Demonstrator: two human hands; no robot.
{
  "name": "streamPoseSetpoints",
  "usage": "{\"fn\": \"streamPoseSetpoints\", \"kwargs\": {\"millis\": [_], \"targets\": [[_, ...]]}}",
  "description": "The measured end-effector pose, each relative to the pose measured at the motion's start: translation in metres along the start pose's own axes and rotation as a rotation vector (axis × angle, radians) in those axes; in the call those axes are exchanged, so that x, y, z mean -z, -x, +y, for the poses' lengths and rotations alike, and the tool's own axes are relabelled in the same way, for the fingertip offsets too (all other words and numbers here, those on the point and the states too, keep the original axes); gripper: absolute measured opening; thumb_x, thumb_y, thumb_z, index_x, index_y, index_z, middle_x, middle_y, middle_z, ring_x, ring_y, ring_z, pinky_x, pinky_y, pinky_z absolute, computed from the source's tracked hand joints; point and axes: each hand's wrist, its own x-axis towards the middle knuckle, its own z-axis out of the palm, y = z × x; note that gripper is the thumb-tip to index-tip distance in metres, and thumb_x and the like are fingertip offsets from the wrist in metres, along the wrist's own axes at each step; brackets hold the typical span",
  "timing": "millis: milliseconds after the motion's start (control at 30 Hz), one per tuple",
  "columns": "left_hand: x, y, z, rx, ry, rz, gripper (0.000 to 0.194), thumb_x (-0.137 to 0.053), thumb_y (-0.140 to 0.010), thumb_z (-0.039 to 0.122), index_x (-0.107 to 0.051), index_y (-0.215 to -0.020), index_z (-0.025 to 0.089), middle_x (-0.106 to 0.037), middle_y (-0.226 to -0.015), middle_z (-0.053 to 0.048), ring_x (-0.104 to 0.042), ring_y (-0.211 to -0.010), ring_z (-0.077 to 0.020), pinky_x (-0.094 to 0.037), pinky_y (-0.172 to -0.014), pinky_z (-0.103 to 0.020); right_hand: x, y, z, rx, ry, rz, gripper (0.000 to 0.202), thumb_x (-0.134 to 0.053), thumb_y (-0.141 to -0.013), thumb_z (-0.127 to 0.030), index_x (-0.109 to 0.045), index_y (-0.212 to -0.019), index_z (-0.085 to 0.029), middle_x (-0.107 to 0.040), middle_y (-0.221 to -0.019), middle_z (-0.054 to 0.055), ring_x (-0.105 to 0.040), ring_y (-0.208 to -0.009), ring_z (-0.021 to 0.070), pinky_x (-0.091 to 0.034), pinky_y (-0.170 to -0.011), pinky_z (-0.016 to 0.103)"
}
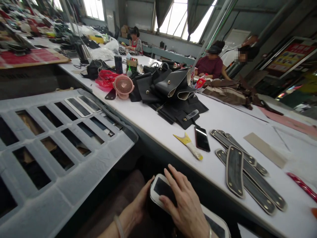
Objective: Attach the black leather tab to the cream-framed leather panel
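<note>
A long panel [218, 225] with rounded ends, dark in the middle and edged in white, lies close to my body atop something black. My left hand [141, 197] grips its left end, thumb along the edge and the other fingers hidden below. Across the panel's top rests my right hand [185, 202], fingers spread and palm down, covering its middle. On the table beyond lie several dark straps [234, 172] with pale edges and metal eyelets. Nearer the hands are a phone [202, 138] and a scraper-like tool [189, 145] with a yellow, notched head.
At the left stands a grey slotted rack [61, 195] with two similar white-edged pieces [78, 107]. Black bag parts [170, 89] are heaped on the white table [153, 127] by a pink fan [123, 86]. A red-handled tool [302, 185] lies right. People work further back.
</note>
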Motion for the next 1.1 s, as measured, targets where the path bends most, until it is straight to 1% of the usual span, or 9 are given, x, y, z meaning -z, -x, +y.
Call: {"fn": "streamPoseSetpoints", "kwargs": {"millis": [67,167,300,433,567,767,833,967,1100], "targets": [[0.002,-0.002,-0.002,-0.039,0.022,0.01,0.049,-0.057,-0.089,0.052,-0.071,-0.102,0.007,-0.077,-0.089,-0.01,-0.069,-0.087,-0.0238,-0.048,-0.083,-0.029,-0.006,-0.003,-0.001,0.084,-0.014,-0.059,0.059,-0.059,-0.091,-0.034,-0.041,-0.145,-0.017,-0.047,-0.148,0.007,-0.048,-0.132,0.0288,-0.054,-0.099,0.042],[0.006,-0.008,-0.004,-0.042,0.042,0.009,0.053,-0.059,-0.086,0.053,-0.07,-0.106,0.005,-0.076,-0.086,-0.012,-0.069,-0.086,-0.0247,-0.048,-0.083,-0.03,-0.011,0.001,0.001,0.138,-0.005,-0.067,0.056,-0.059,-0.091,-0.032,-0.046,-0.142,-0.016,-0.049,-0.146,0.006,-0.052,-0.129,0.027,-0.054,-0.099,0.04],[0.007,-0.012,-0.005,-0.045,0.069,-0.039,0.06,-0.058,-0.087,0.052,-0.066,-0.113,-0.002,-0.074,-0.092,-0.018,-0.068,-0.095,-0.0281,-0.047,-0.089,-0.031,-0.014,0.004,0.003,0.23,0.024,0.009,0.053,-0.063,-0.087,-0.036,-0.056,-0.134,-0.014,-0.057,-0.138,0.009,-0.061,-0.118,0.0297,-0.057,-0.093,0.044],[-0.001,-0.004,-0.003,-0.033,0.052,-0.022,0.057,-0.055,-0.089,0.053,-0.067,-0.111,0.002,-0.075,-0.089,-0.014,-0.069,-0.094,-0.0268,-0.048,-0.086,-0.03,-0.018,0.003,0.006,0.307,0.039,0.114,0.053,-0.063,-0.086,-0.042,-0.059,-0.13,-0.014,-0.063,-0.132,0.01,-0.066,-0.108,0.0301,-0.057,-0.087,0.045],[-0.003,0.0,-0.002,0.017,0.042,-0.027,0.062,-0.054,-0.088,0.057,-0.067,-0.111,0.002,-0.075,-0.086,-0.012,-0.069,-0.09,-0.0252,-0.048,-0.084,-0.028,-0.018,0.002,0.01,0.322,0.052,0.152,0.05,-0.062,-0.086,-0.042,-0.061,-0.127,-0.014,-0.064,-0.129,0.01,-0.068,-0.104,0.0286,-0.058,-0.083,0.041],[0.009,-0.009,-0.005,0.013,0.008,-0.036,0.066,-0.051,-0.089,0.059,-0.064,-0.118,0.002,-0.075,-0.094,-0.014,-0.068,-0.097,-0.0252,-0.046,-0.09,-0.03,-0.01,-0.001,0.015,0.24,0.061,-0.011,0.052,-0.064,-0.086,-0.043,-0.059,-0.132,-0.02,-0.06,-0.135,0.006,-0.067,-0.108,0.0273,-0.059,-0.086,0.038],[0.01,-0.011,-0.006,0.006,0.009,-0.039,0.065,-0.052,-0.088,0.06,-0.065,-0.117,0.003,-0.075,-0.094,-0.014,-0.068,-0.097,-0.0253,-0.046,-0.091,-0.03,-0.01,0.0,0.016,0.246,0.067,-0.041,0.053,-0.063,-0.086,-0.043,-0.058,-0.134,-0.02,-0.058,-0.137,0.006,-0.067,-0.109,0.028,-0.059,-0.086,0.04],[0.006,-0.008,-0.004,0.012,0.033,-0.059,0.063,-0.053,-0.088,0.058,-0.066,-0.114,0.002,-0.075,-0.094,-0.016,-0.068,-0.094,-0.0251,-0.046,-0.088,-0.03,-0.012,0.004,0.017,0.273,0.099,-0.045,0.055,-0.059,-0.088,-0.043,-0.053,-0.137,-0.018,-0.054,-0.14,0.008,-0.065,-0.112,0.0309,-0.06,-0.085,0.047],[0.002,-0.006,0.0,-0.024,0.049,-0.017,0.051,-0.057,-0.088,0.051,-0.071,-0.104,0.005,-0.076,-0.089,-0.013,-0.07,-0.087,-0.0238,-0.047,-0.085,-0.029,-0.016,0.007,0.018,0.274,0.091,-0.014,0.056,-0.058,-0.089,-0.039,-0.05,-0.139,-0.017,-0.052,-0.142,0.008,-0.06,-0.119,0.0333,-0.061,-0.084,0.05]]}}
